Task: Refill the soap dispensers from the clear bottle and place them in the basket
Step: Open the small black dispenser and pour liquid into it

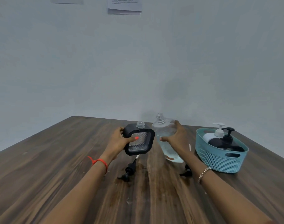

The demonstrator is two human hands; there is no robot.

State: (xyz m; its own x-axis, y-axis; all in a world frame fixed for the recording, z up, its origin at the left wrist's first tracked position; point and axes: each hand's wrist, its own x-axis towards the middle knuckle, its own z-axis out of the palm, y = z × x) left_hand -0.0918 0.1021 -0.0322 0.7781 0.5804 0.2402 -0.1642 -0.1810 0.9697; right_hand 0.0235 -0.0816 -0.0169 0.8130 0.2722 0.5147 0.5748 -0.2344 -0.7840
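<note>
My left hand [120, 140] grips a square black-framed soap dispenser [140, 143] with a clear patterned window and an open threaded neck, lifted and tilted above the table. My right hand [175, 138] holds the uncapped clear bottle [165, 135], tilted, with liquid in its lower part. The two necks are close but apart. A teal basket [219, 157] at the right holds a white pump dispenser [216, 131] and a black pump dispenser [227, 139].
Two black pump heads lie on the wooden table [57, 159]: one pump head [129, 170] under my left wrist, another pump head [186, 171] partly hidden by my right forearm. A wet patch darkens the wood near them. A wall stands right behind the table.
</note>
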